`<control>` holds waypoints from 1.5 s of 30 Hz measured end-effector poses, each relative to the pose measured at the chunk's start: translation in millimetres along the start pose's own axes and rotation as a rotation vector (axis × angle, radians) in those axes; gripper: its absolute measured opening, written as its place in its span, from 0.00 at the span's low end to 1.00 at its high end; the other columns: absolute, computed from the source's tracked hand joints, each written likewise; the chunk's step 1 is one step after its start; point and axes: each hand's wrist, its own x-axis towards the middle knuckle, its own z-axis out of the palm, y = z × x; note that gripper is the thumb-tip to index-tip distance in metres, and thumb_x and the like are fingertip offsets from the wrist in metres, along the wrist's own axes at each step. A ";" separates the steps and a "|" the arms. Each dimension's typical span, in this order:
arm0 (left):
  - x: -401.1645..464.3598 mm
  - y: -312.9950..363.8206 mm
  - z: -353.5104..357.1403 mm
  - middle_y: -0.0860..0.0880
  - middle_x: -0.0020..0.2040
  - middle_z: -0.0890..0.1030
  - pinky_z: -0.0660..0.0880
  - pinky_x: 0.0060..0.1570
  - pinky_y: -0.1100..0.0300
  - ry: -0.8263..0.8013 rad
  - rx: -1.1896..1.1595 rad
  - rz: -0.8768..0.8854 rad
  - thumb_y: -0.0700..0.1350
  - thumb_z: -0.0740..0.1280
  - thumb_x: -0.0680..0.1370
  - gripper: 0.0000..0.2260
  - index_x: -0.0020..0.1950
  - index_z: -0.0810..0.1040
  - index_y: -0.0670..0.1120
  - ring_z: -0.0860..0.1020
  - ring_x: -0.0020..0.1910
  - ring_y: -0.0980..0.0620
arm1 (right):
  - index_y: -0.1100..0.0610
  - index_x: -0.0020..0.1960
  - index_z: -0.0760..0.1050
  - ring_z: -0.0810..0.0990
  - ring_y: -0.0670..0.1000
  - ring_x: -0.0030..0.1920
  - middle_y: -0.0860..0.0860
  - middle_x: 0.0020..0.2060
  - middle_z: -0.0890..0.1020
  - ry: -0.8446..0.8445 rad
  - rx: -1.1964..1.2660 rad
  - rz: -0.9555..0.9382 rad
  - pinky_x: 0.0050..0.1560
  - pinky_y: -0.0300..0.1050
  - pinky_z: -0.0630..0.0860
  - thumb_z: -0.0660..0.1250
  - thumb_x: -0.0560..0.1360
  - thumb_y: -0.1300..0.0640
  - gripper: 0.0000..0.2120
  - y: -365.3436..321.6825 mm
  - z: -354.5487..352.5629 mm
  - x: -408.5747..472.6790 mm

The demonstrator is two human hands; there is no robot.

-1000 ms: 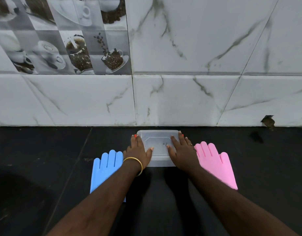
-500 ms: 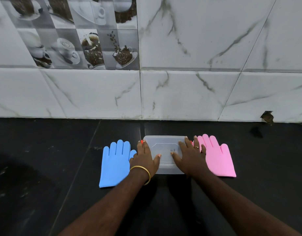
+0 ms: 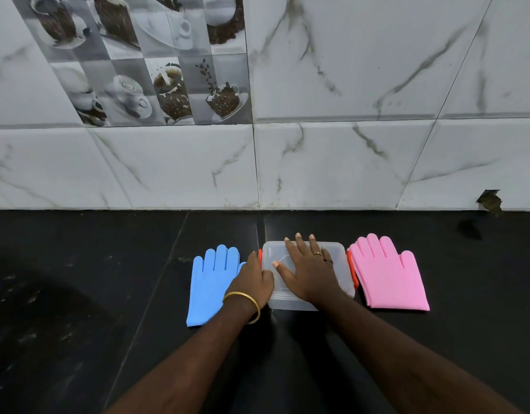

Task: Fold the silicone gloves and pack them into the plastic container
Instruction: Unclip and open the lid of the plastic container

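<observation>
the right hand [image 3: 310, 271] has slid from the right edge of the lidded plastic container [image 3: 341, 258] onto the middle of its lid [image 3: 337, 252], where it now lies flat with fingers spread, pressing down and clenched on nothing. the left hand [image 3: 253, 279], half a second ago resting open at the container's left side, has curled its fingers at the left edge, just by the orange clip [image 3: 260, 254] there; whether its grip has the clip or only the rim of the lid i cannot tell. a matching orange clip [image 3: 352, 268] shows on the far side, past the right hand's little finger. judged from this, the step in hand is opening the box: one hand steadies it while the other works the latch. the folding has not begun. the blue silicone glove [image 3: 208, 286] lies flat on the black tabletop [image 3: 108, 294] just outside the left hand, partly under its wrist, and the pink silicone gloves [image 3: 389, 276], seemingly stacked, lie flat just beyond the right hand, touching the container's right side. both latches likely need freeing before the lid lifts.
</observation>
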 end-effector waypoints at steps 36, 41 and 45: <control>25.3 21.4 0.9 0.47 0.77 0.63 0.60 0.73 0.48 0.126 0.071 0.400 0.70 0.54 0.73 0.39 0.76 0.60 0.47 0.60 0.76 0.48 | 0.47 0.79 0.49 0.43 0.58 0.79 0.51 0.80 0.50 -0.100 0.063 -0.093 0.76 0.59 0.44 0.51 0.79 0.38 0.32 7.2 -4.2 0.3; 27.9 50.7 30.2 0.51 0.80 0.40 0.46 0.77 0.45 -0.069 0.256 0.577 0.83 0.46 0.61 0.57 0.80 0.40 0.50 0.37 0.78 0.51 | 0.57 0.68 0.73 0.73 0.53 0.68 0.54 0.64 0.79 0.274 0.525 0.057 0.74 0.44 0.60 0.62 0.80 0.54 0.18 26.4 -31.3 -3.2; 32.1 57.2 52.9 0.51 0.79 0.33 0.39 0.74 0.43 -0.186 0.413 0.573 0.85 0.50 0.54 0.62 0.78 0.34 0.52 0.31 0.77 0.48 | 0.53 0.71 0.71 0.74 0.51 0.67 0.50 0.66 0.77 0.383 0.458 0.318 0.67 0.48 0.70 0.65 0.78 0.52 0.22 58.3 -37.7 -11.8</control>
